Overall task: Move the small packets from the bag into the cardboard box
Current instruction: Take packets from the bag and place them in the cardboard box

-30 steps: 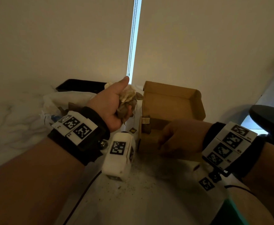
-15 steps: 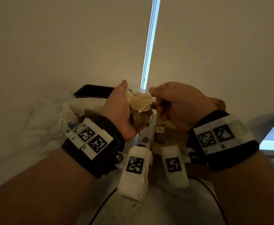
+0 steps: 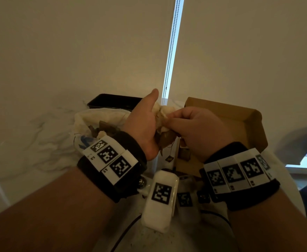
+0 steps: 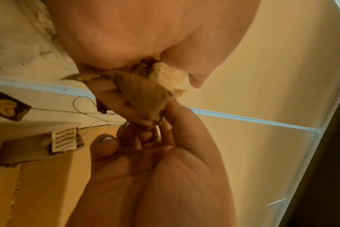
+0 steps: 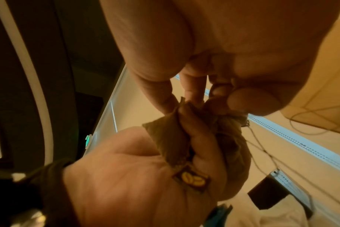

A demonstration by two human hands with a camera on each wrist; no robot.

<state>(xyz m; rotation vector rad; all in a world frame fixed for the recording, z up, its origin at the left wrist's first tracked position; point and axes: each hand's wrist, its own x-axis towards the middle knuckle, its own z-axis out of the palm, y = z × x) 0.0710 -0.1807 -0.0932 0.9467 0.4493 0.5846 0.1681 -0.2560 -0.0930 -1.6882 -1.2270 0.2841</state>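
Marbled white desk (image 3: 30, 142) under my wrists, a pale blind behind. My left hand (image 3: 141, 128) clutches a bunch of tea bags (image 4: 145, 92), fingers curled tight around them. My right hand (image 3: 194, 131) pinches one of that bunch between thumb and fingertips (image 5: 190, 92). Tags dangle on strings below. At left lies the white cloth bag (image 3: 101, 117); the open cardboard box (image 3: 240, 124) stands behind my right hand, one tea bag inside.
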